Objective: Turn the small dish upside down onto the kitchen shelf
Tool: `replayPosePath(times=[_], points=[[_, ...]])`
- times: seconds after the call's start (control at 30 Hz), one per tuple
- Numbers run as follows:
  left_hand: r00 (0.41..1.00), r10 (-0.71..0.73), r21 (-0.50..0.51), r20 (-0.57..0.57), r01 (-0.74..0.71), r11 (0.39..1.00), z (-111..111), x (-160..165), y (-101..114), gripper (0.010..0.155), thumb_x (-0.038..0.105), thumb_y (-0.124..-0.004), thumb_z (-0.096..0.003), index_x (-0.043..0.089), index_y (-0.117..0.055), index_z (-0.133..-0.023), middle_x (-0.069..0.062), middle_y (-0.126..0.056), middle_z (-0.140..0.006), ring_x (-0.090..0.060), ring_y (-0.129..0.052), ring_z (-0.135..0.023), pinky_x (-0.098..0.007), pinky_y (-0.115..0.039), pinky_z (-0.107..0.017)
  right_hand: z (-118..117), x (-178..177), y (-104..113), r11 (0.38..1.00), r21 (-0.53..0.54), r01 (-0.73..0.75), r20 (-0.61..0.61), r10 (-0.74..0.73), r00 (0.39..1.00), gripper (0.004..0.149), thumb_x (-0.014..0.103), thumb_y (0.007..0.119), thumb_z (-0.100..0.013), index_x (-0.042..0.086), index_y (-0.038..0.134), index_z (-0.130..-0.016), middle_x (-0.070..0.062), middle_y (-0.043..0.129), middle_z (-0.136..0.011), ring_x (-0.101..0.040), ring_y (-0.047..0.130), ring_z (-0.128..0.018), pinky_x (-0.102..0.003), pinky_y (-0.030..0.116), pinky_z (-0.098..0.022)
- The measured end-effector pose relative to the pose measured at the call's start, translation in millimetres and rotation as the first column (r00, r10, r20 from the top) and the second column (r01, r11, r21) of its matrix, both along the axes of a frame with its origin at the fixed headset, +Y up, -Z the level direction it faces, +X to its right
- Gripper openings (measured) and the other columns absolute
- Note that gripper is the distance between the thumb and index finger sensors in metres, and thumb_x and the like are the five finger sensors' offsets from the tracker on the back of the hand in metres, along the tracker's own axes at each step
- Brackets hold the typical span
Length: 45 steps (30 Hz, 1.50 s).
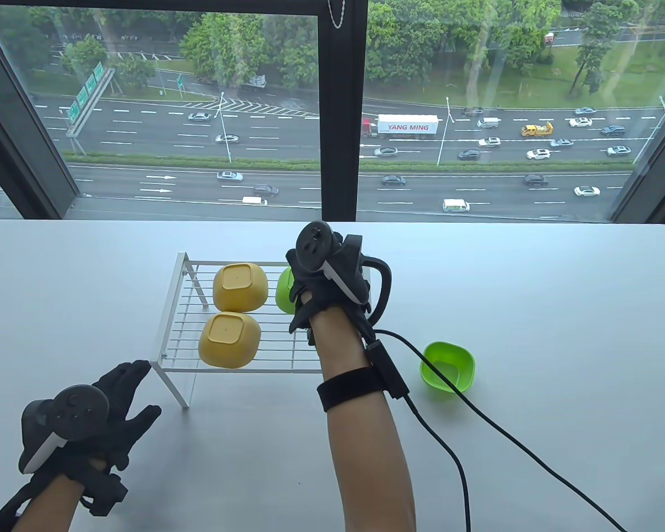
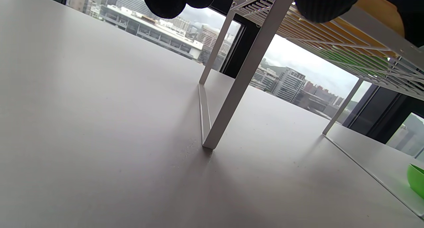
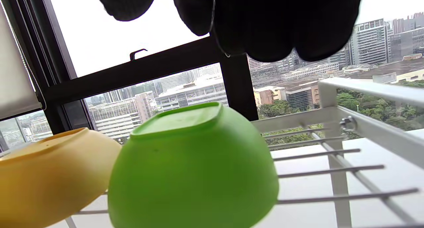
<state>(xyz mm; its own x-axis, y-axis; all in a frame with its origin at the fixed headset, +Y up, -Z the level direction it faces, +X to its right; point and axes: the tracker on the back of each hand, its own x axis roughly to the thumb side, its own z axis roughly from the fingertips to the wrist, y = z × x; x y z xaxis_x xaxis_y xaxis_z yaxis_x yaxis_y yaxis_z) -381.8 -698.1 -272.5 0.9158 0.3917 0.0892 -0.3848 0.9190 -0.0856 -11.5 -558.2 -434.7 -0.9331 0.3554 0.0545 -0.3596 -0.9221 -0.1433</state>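
A white wire kitchen shelf stands on the table left of centre. A small green dish sits upside down at its back right, next to two upside-down yellow dishes. My right hand is over the green dish; in the right wrist view my fingers hang just above the dish, apart from it. A second green dish stands upright on the table to the right. My left hand is open, fingertips at the shelf's front left corner.
The glove cable runs from my right wrist across the table past the upright green dish. The shelf leg stands close in front of my left hand. A window runs along the table's far edge.
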Motion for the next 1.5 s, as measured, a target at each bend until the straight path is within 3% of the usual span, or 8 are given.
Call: replayPosePath(times=[0.23, 0.53, 0.7, 0.93, 1.27, 1.37, 1.5], points=[[1.000, -0.019, 0.008, -0.012, 0.019, 1.000, 1, 0, 0, 0.077, 0.057, -0.070, -0.0437, 0.032, -0.038, -0.110, -0.008, -0.042, -0.119, -0.037, -0.056, -0.106, -0.070, -0.048, -0.077, 42, 34, 28, 0.997, 0.047, 0.069, -0.060, -0.066, 0.996, 0.066, 0.056, 0.072, -0.051, 0.019, 0.064, -0.106, -0.017, 0.070, -0.105, -0.041, 0.078, -0.080, -0.055, 0.075, -0.061], [0.999, -0.038, -0.003, -0.012, 0.038, 0.999, 2, 2, -1, 0.077, 0.057, -0.070, -0.0437, 0.033, -0.038, -0.110, -0.008, -0.042, -0.119, -0.037, -0.056, -0.106, -0.070, -0.047, -0.077, 95, 88, 21, 0.991, 0.084, 0.102, -0.050, -0.098, 0.994, 0.067, 0.056, 0.073, -0.051, 0.019, 0.065, -0.106, -0.018, 0.068, -0.106, -0.042, 0.075, -0.083, -0.058, 0.071, -0.063], [1.000, -0.014, 0.003, -0.011, 0.014, 1.000, 2, 1, 1, 0.077, 0.057, -0.070, -0.0437, 0.033, -0.037, -0.110, -0.008, -0.041, -0.119, -0.037, -0.055, -0.106, -0.070, -0.047, -0.077, 125, 123, -13, 0.985, 0.099, 0.140, -0.019, -0.139, 0.990, 0.066, 0.056, 0.073, -0.051, 0.019, 0.066, -0.105, -0.018, 0.067, -0.107, -0.042, 0.074, -0.084, -0.059, 0.068, -0.064], [1.000, -0.025, 0.017, 0.002, 0.025, 1.000, 4, 4, 3, 0.077, 0.057, -0.070, -0.0437, 0.033, -0.037, -0.109, -0.008, -0.040, -0.119, -0.037, -0.054, -0.106, -0.071, -0.046, -0.077, 142, 175, -68, 0.975, 0.046, 0.216, 0.068, -0.219, 0.973, 0.066, 0.056, 0.073, -0.051, 0.019, 0.067, -0.105, -0.018, 0.065, -0.107, -0.044, 0.071, -0.086, -0.061, 0.065, -0.066], [0.997, -0.078, 0.007, 0.004, 0.078, 0.997, 6, 8, 1, 0.077, 0.056, -0.070, -0.0438, 0.033, -0.037, -0.109, -0.009, -0.040, -0.119, -0.038, -0.053, -0.107, -0.071, -0.045, -0.077, 140, 200, -121, 0.962, 0.016, 0.272, 0.062, -0.273, 0.960, 0.066, 0.056, 0.073, -0.051, 0.020, 0.066, -0.105, -0.018, 0.062, -0.109, -0.045, 0.066, -0.090, -0.064, 0.059, -0.068], [0.998, -0.067, 0.001, 0.009, 0.067, 0.998, 5, 9, 0, 0.077, 0.056, -0.070, -0.0440, 0.033, -0.037, -0.110, -0.009, -0.040, -0.119, -0.038, -0.053, -0.107, -0.072, -0.044, -0.077, 132, 198, -138, 0.969, -0.078, 0.234, -0.048, -0.238, 0.970, 0.067, 0.058, 0.071, -0.052, 0.021, 0.064, -0.107, -0.018, 0.057, -0.112, -0.046, 0.059, -0.094, -0.067, 0.050, -0.070], [0.998, -0.069, -0.020, 0.006, 0.070, 0.997, 4, 8, -2, 0.077, 0.056, -0.070, -0.0440, 0.033, -0.037, -0.110, -0.009, -0.040, -0.119, -0.038, -0.053, -0.107, -0.072, -0.045, -0.077, 123, 202, -155, 0.967, -0.176, 0.185, -0.046, -0.195, 0.980, 0.068, 0.058, 0.071, -0.052, 0.021, 0.062, -0.108, -0.018, 0.055, -0.113, -0.046, 0.054, -0.097, -0.069, 0.045, -0.071]])
